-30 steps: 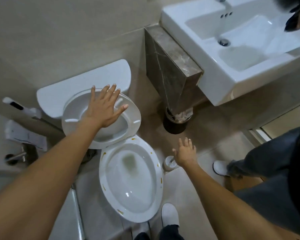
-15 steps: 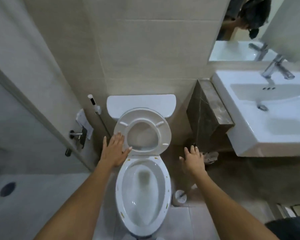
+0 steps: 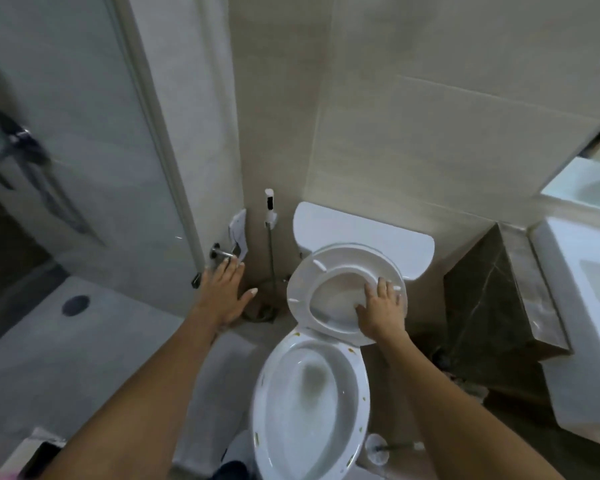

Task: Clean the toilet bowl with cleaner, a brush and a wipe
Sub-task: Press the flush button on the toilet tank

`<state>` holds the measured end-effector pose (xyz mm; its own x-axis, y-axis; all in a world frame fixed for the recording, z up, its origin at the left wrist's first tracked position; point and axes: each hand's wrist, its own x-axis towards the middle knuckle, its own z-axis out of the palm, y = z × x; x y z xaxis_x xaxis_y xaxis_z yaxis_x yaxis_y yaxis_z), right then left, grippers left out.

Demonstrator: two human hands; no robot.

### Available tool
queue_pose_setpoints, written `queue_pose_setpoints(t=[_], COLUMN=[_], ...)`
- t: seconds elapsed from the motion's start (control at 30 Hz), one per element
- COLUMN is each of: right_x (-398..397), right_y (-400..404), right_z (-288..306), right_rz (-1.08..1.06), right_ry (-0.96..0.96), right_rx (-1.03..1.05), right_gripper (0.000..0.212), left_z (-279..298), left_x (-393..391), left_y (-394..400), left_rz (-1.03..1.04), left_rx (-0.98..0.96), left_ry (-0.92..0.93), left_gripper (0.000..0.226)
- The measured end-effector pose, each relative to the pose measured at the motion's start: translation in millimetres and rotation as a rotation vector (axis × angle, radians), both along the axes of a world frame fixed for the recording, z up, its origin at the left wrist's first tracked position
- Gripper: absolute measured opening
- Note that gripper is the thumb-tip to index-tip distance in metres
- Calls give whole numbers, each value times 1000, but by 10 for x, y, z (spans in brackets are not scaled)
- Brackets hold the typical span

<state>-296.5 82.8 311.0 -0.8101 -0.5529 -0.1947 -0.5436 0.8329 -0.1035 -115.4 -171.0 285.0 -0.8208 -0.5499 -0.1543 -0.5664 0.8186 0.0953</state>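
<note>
The right hand (image 3: 383, 311) rests flat, fingers spread, on the raised seat (image 3: 347, 289) at frame center. The brush (image 3: 376, 448) stands lower right, nearer it. The left hand (image 3: 224, 294) hovers empty, fingers wide.

Bowl mouth: toilet bowl (image 3: 309, 407) is uncovered from above; seat (image 3: 329, 271) is raised, tilted back toward the tank (image 3: 361, 233).
Left of bowl: bare floor strip; my left hand (image 3: 222, 296) is spread there, hose (image 3: 272, 268) and wall just behind.
Right of bowl: narrow gap; brush holder (image 3: 376, 448) on the floor, dark stone ledge (image 3: 492, 299) and sink (image 3: 582, 306) crowd it.
</note>
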Motion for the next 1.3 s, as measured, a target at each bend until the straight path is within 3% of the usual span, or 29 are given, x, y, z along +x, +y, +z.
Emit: queue_pose_setpoints(t=[0.17, 0.57, 0.8, 1.2, 1.3], right_x=[-98, -504, -813, -991, -1037], right_y=[-520, -1713, -1878, -1937, -1909], right_z=[-11, -348, -653, -826, -920], right_rz=[59, 260, 232, 243, 290], right_ry=[61, 138, 201, 289, 389], right_rx=[25, 379, 533, 438, 366], right_gripper=[61, 62, 63, 61, 59], left_z=[-196, -941, -1319, -1784, -1860], left_x=[-115, -634, -1141, -1973, -2153], left_y=[-472, -1482, -1616, -1509, -1500], left_rz=[-3, -113, -190, -342, -352], left_rx=[86, 142, 153, 215, 238], left_ry=[-25, -100, -76, -126, -110], left_gripper=[73, 72, 68, 70, 69])
